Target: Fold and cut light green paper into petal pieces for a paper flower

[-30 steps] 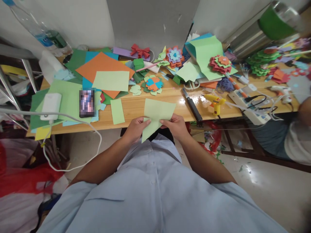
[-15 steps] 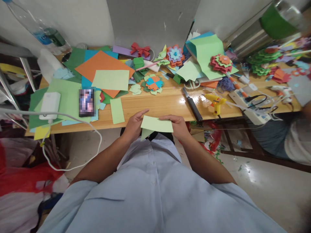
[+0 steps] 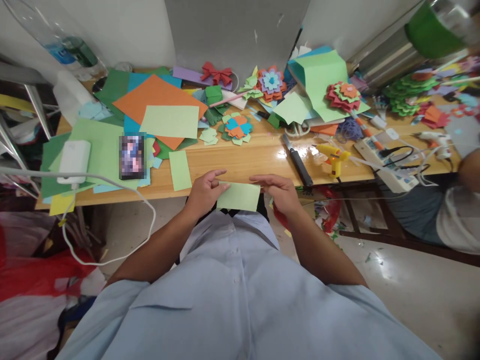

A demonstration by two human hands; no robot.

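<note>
A folded-looking piece of pale green paper [image 3: 238,197] is held in front of my waist, just off the table's front edge. My left hand [image 3: 205,192] pinches its left end, thumb on top and index finger stretched out. At the right end, my right hand [image 3: 280,194] has its fingers stretched out and apart from the thumb, close by the paper's corner. Whether it touches the edge is hard to see. On the table to the left lie a narrow green paper strip [image 3: 180,170] and a larger pale green sheet [image 3: 170,121] over an orange sheet [image 3: 131,102].
A black-handled cutter [image 3: 299,162] and a yellow glue gun [image 3: 333,159] lie to the right, beside a power strip [image 3: 386,165]. Paper flowers [image 3: 236,128] sit mid-table. A phone [image 3: 132,156] and a white charger [image 3: 75,161] with a looping cable are at the left. Another person sits at far right.
My right fingers have come off the paper's top edge and moved slightly outward. The paper now sits lower, its hanging flap no longer showing, and my left thumb presses on it.
</note>
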